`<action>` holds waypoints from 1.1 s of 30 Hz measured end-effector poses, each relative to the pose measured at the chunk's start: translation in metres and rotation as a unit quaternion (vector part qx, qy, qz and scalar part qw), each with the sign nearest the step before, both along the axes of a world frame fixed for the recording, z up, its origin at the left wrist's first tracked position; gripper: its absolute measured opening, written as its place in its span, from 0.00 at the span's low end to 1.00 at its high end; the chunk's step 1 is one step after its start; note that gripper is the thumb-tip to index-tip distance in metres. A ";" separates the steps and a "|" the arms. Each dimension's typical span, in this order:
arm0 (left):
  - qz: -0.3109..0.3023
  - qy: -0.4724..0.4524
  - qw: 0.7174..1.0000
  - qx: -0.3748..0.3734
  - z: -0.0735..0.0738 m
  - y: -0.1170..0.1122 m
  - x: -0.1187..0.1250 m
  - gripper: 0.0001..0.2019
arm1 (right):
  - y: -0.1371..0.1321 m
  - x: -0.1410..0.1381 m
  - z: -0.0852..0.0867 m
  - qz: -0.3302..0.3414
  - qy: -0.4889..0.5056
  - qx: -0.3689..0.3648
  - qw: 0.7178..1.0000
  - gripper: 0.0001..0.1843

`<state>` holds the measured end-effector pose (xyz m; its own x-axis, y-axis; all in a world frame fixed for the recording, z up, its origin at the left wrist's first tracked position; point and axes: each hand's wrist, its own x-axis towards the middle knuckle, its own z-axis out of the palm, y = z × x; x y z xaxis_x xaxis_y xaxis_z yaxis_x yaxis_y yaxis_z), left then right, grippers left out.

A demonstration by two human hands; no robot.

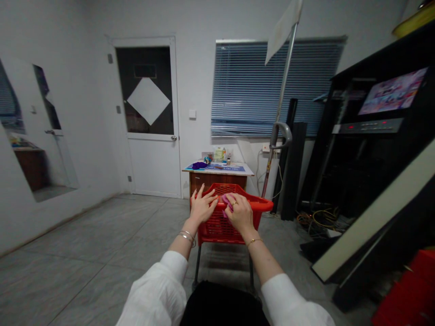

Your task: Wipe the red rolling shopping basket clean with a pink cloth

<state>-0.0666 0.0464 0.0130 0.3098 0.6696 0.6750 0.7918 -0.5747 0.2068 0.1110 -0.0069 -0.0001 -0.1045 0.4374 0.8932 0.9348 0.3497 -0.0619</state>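
A red plastic shopping cart (224,228) stands right in front of me, its handle bar toward me. My right hand (240,212) is closed around a pink cloth (225,199) and presses it on the handle, right of the middle. On the left part of the handle lies my left hand (203,206), fingers spread and stretched forward, nothing visible in it. Much of the cloth is hidden under the right fingers.
Beyond the cart is a small brown desk (217,181) with bottles and a purple item (199,165) on top. A crutch-like pole (272,163) leans right of it. Cables (321,219) and a slanted board (377,213) lie right. A white door (152,158) is behind.
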 end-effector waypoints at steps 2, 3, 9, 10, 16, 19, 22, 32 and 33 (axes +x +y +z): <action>-0.007 -0.001 1.000 -0.012 0.001 0.000 -0.004 0.16 | -0.002 0.022 0.000 -0.012 0.015 0.004 1.000 0.22; -0.009 -0.003 1.000 -0.017 0.002 0.001 -0.006 0.16 | -0.003 0.037 -0.001 -0.032 0.034 0.009 0.999 0.21; -0.012 -0.007 1.000 -0.013 -0.002 0.001 -0.006 0.17 | -0.004 0.088 -0.003 -0.159 0.131 0.011 0.979 0.18; -0.012 -0.005 1.000 -0.013 -0.002 0.001 -0.006 0.17 | -0.004 0.086 -0.003 -0.161 0.131 0.011 0.978 0.18; 0.066 -0.001 0.998 -0.013 0.006 -0.008 0.007 0.19 | -0.006 0.067 -0.006 -0.157 0.108 0.016 0.982 0.18; 0.077 -0.008 0.997 0.003 0.013 -0.014 0.030 0.22 | -0.007 0.068 -0.007 -0.159 0.103 0.019 0.982 0.18; 0.056 -0.003 0.998 -0.002 0.015 -0.018 0.053 0.22 | -0.008 0.068 -0.008 -0.157 0.102 0.026 0.982 0.18; 0.010 0.003 1.000 0.001 0.008 -0.028 0.056 0.20 | -0.006 0.014 -0.007 -0.053 0.059 0.036 0.996 0.20; 0.007 0.003 1.000 0.002 0.009 -0.028 0.054 0.20 | -0.007 0.020 -0.007 -0.048 0.045 0.030 0.997 0.20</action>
<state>-0.0130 0.0188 0.0216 0.3044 0.6713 0.6758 0.8003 -0.5650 0.2008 0.1306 -0.0136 -0.0074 0.0177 0.3872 0.9218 0.9557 0.2645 -0.1295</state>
